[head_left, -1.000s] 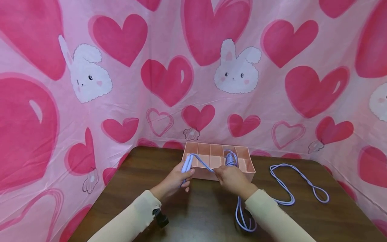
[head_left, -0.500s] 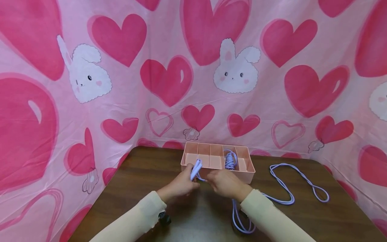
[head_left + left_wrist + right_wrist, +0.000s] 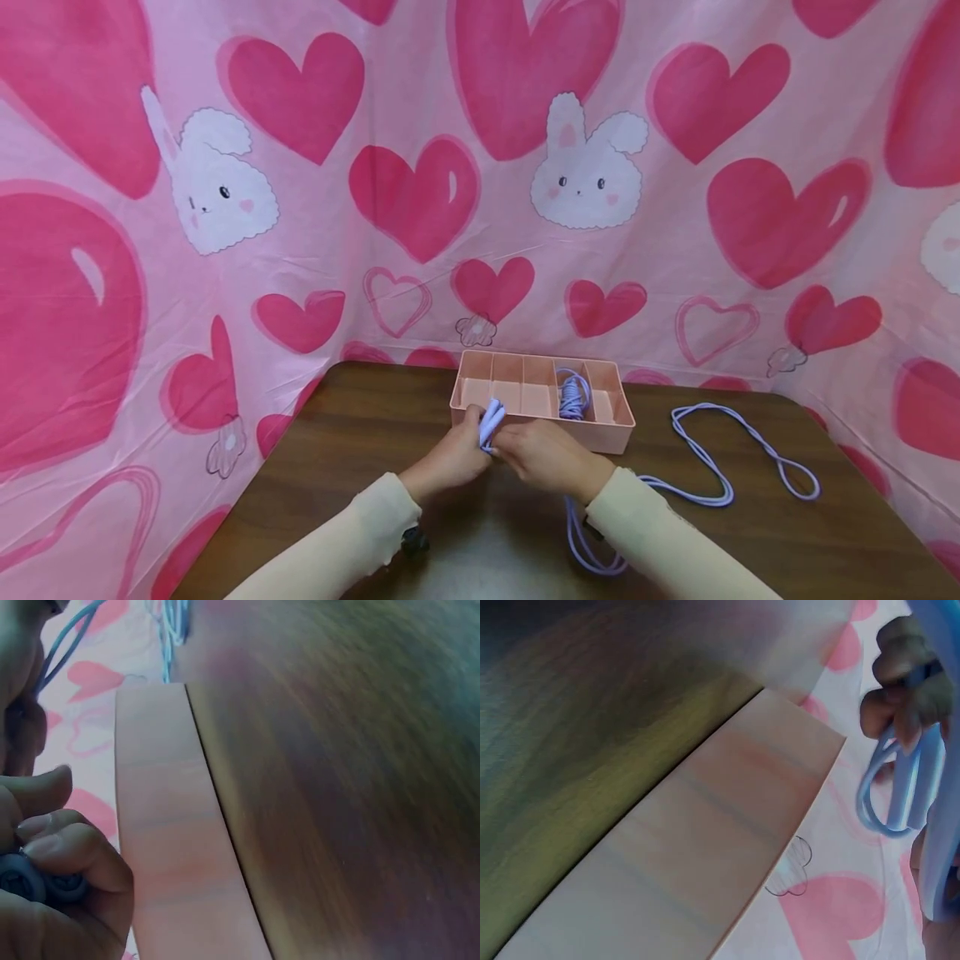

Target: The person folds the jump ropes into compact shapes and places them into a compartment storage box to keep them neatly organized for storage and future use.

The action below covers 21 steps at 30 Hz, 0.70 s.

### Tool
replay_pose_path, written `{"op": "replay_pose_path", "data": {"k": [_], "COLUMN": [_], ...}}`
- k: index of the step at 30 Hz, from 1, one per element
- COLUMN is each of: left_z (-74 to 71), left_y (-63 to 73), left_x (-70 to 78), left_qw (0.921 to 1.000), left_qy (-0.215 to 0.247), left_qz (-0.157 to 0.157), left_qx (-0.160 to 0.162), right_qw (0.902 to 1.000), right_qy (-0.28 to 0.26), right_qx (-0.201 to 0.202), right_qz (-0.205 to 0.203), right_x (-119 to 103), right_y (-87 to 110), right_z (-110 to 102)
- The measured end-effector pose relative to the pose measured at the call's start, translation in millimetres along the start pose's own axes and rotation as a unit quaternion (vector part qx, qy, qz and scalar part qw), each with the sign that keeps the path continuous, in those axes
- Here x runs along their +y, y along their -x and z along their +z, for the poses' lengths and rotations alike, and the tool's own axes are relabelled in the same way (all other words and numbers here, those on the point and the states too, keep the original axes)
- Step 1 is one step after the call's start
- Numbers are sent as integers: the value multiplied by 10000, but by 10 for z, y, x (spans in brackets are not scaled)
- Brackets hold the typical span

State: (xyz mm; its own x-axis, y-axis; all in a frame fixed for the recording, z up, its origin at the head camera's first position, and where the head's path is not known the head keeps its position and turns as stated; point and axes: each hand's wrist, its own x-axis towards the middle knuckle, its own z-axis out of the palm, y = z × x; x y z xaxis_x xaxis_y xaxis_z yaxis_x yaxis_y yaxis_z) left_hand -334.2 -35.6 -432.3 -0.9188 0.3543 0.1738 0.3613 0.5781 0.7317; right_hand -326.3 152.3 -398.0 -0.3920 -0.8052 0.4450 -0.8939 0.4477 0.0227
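Our left hand (image 3: 455, 452) grips both handles (image 3: 491, 423) before the box (image 3: 592, 437), apparently so they lie paired; our right hand (image 3: 553, 456) pinches their cord (image 3: 712, 504) close by, likely to control slack, which trails toward the desk's (image 3: 337, 433) right edge.

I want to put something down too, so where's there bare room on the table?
The table is bare left of the box, down to the left sleeve, and in front of the rope, between the right sleeve and right edge. It's crowded before the box, where the left hand holds the handles beside the right hand.
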Motion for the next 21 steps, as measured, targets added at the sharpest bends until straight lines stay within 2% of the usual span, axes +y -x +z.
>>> {"op": "replay_pose_path", "data": {"k": [2,4,7,9,12,15,21], "left_z": [1,-15,-52,-73,-101,-123,-203], "left_y": [15,37,63,74,70,51,51], "left_x": [5,15,19,9,-9,-18,9], "left_qw": [9997,9985,9941,9895,9831,9784,9768], "left_qy": [-202,-255,-245,-125,122,372,725], "left_qz": [16,-100,-67,128,541,923,1163], "left_qx": [-146,-466,-1052,-1431,-1746,-1811,-1645], "right_qw": [10000,10000,9999,9998,9994,9960,9818], "right_qy": [43,77,76,46,-273,-771,-1607], "right_qx": [15,44,142,202,196,146,131], "right_qz": [11,9,-32,-58,85,430,1003], "right_x": [-4,-8,-11,-3,27,66,170], "right_y": [-19,-33,-50,-56,-67,-66,-4], "right_z": [4,7,11,7,-15,-62,-91]}}
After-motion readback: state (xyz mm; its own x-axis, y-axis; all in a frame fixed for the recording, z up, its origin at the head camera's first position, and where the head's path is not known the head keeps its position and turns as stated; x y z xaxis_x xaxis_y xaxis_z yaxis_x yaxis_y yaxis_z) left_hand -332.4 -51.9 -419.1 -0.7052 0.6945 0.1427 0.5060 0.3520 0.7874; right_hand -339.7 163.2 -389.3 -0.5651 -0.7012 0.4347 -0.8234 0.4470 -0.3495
